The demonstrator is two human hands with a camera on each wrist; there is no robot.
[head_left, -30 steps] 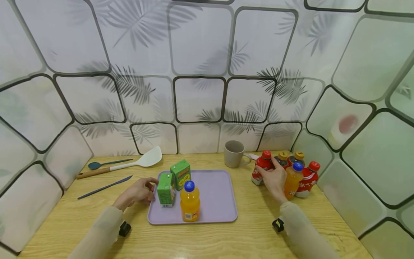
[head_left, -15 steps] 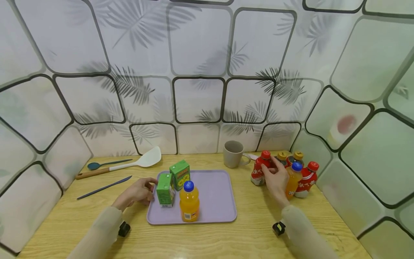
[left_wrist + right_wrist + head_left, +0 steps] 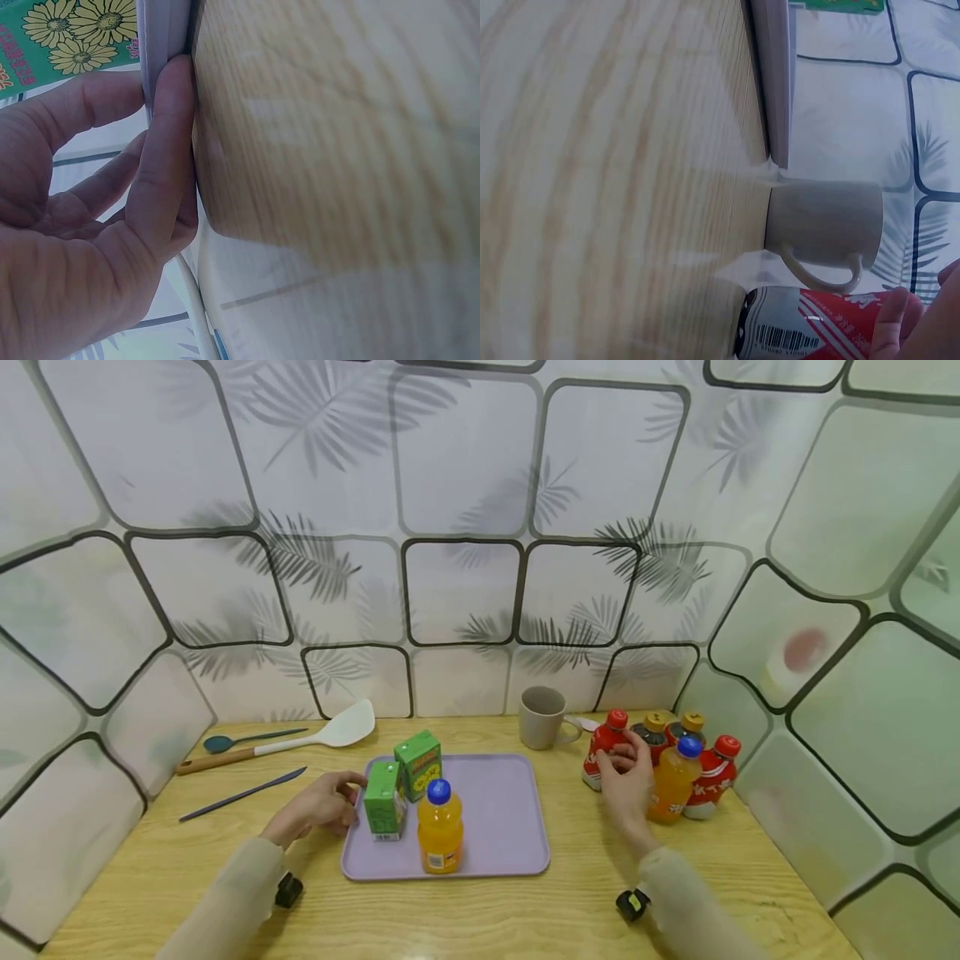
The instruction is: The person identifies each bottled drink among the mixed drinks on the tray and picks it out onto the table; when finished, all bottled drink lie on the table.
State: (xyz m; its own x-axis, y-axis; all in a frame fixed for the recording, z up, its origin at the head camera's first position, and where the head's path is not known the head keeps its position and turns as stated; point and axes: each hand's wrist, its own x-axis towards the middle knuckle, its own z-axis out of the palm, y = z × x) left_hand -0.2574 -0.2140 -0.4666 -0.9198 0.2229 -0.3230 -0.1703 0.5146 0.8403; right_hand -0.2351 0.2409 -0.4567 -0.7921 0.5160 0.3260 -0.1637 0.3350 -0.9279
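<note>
In the head view my left hand [image 3: 322, 803] is at the left edge of a lilac tray [image 3: 498, 852]. The left wrist view shows its thumb and fingers pinching the tray's rim [image 3: 154, 45]. Two green drink cartons [image 3: 385, 802] and an orange juice bottle [image 3: 441, 831] with a blue cap stand upright on the tray. My right hand [image 3: 628, 785] is in front of a red-capped red bottle [image 3: 604, 740], fingers loosely bent and not wrapped round it. In the right wrist view a finger overlaps this bottle [image 3: 817, 326]; contact is unclear.
Right of that hand stand another orange bottle [image 3: 673, 783], another red bottle [image 3: 709, 781] and yellow-capped dark bottles [image 3: 652, 731]. A grey mug [image 3: 542, 718] is behind the tray. A spatula [image 3: 348, 724], a spoon [image 3: 220, 743] and a dark knife [image 3: 243, 794] lie at left.
My right hand has loosened from round the red bottle and shifted left and toward me, uncovering more of the orange bottle. The red bottle stays in place; my left hand has not moved.
</note>
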